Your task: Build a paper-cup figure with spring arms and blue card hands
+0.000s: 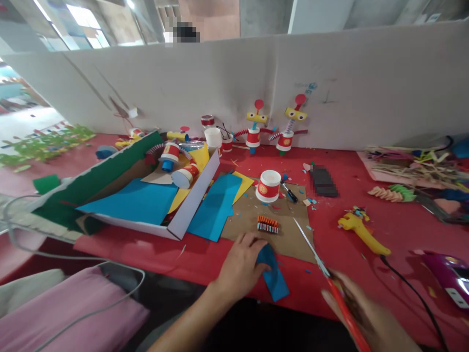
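I am in a craft workshop: on my worktop (pixel 330 230), paper-cup figures (pixel 253 137) stand at twelve o'clock, glue gun (pixel 362 234) at two.

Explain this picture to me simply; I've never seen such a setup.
There is no robot here, just one picture from a camera worn on a person's head, looking forward and down. The left hand holds a blue paper strip; the right hand holds red-handled scissors. On the red table are a brown sheet with a paper cup on it, an open box holding blue paper, and a yellow glue gun. Two cup figures stand behind.
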Tool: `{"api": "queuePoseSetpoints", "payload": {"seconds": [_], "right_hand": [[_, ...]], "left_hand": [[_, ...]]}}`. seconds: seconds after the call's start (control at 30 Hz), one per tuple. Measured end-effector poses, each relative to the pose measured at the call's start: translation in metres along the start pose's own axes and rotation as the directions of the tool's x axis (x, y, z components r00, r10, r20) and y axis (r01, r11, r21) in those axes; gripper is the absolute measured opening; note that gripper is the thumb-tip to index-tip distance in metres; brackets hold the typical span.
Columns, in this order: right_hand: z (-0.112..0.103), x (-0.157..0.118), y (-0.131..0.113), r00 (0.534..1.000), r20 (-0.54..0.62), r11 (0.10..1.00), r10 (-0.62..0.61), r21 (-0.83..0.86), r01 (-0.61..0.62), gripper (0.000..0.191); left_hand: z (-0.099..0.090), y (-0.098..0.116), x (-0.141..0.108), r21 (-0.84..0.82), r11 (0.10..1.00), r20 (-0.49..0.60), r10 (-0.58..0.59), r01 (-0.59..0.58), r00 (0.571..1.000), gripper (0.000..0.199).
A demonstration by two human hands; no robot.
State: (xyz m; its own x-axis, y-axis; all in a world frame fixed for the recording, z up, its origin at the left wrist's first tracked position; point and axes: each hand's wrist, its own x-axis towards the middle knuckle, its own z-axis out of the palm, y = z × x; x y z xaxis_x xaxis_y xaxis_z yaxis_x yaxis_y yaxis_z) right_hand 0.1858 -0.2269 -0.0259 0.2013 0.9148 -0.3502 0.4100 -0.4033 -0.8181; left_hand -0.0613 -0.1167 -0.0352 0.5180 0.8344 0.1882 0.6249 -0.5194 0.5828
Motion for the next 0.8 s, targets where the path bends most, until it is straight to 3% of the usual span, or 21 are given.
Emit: {"api": "queuePoseSetpoints", "payload": {"seconds": [0.07,0.13,0.2,0.3,0.37,0.43,0.5,0.57,0.63,0.67,0.73,0.8], "right_hand": [[-0.006,0.022,-0.004,0.994,-0.104,0.989,-0.041,-0.144,0.026,0.046],[-0.010,0.042,-0.010,0.953,-0.137,0.818,-0.271,-0.555,0.153,0.048],[-0.012,0.059,-0.014,0.919,-0.080,0.632,-0.387,-0.749,0.201,0.046],[-0.014,0.075,-0.013,0.870,-0.066,0.464,-0.488,-0.864,0.195,0.042],[-0.015,0.077,-0.010,0.841,-0.088,0.423,-0.533,-0.889,0.175,0.042],[-0.012,0.072,-0.010,0.814,-0.135,0.438,-0.564,-0.886,0.156,0.039],[-0.007,0.062,-0.015,0.780,-0.188,0.528,-0.597,-0.824,0.205,0.036],[0.003,0.052,-0.026,0.783,-0.194,0.685,-0.590,-0.634,0.359,0.034],[0.013,0.046,-0.041,0.859,-0.089,0.839,-0.504,-0.288,0.462,0.043],[0.018,0.046,-0.050,0.891,-0.036,0.888,-0.453,-0.104,0.448,0.047],[0.026,0.054,-0.066,0.924,0.039,0.913,-0.379,0.181,0.367,0.045],[0.030,0.069,-0.080,0.921,0.036,0.875,-0.389,0.327,0.357,0.029]], "left_hand": [[0.005,0.002,0.000,0.035,0.999,0.026,-0.028,0.028,0.999,0.029],[0.006,0.003,0.001,0.035,0.999,0.058,-0.035,0.033,0.998,0.016],[0.005,0.004,0.001,0.040,0.999,0.059,-0.030,0.028,0.998,0.013],[0.006,0.005,-0.002,0.100,0.995,0.014,-0.031,0.030,0.999,0.030],[0.007,0.006,-0.003,0.122,0.991,-0.001,-0.046,0.046,0.999,0.031],[0.006,0.009,-0.003,0.089,0.994,0.014,-0.072,0.070,0.997,0.020],[0.003,0.012,0.001,-0.011,0.992,0.043,-0.127,0.128,0.991,0.012],[-0.003,0.018,0.008,-0.183,0.955,0.064,-0.223,0.231,0.973,0.009],[-0.011,0.023,0.018,-0.383,0.870,0.051,-0.316,0.310,0.948,0.014],[-0.015,0.026,0.024,-0.473,0.823,0.032,-0.342,0.315,0.939,0.021],[-0.025,0.030,0.038,-0.649,0.704,0.013,-0.367,0.287,0.930,0.033],[-0.033,0.032,0.052,-0.803,0.539,0.046,-0.368,0.253,0.929,0.034]]}}
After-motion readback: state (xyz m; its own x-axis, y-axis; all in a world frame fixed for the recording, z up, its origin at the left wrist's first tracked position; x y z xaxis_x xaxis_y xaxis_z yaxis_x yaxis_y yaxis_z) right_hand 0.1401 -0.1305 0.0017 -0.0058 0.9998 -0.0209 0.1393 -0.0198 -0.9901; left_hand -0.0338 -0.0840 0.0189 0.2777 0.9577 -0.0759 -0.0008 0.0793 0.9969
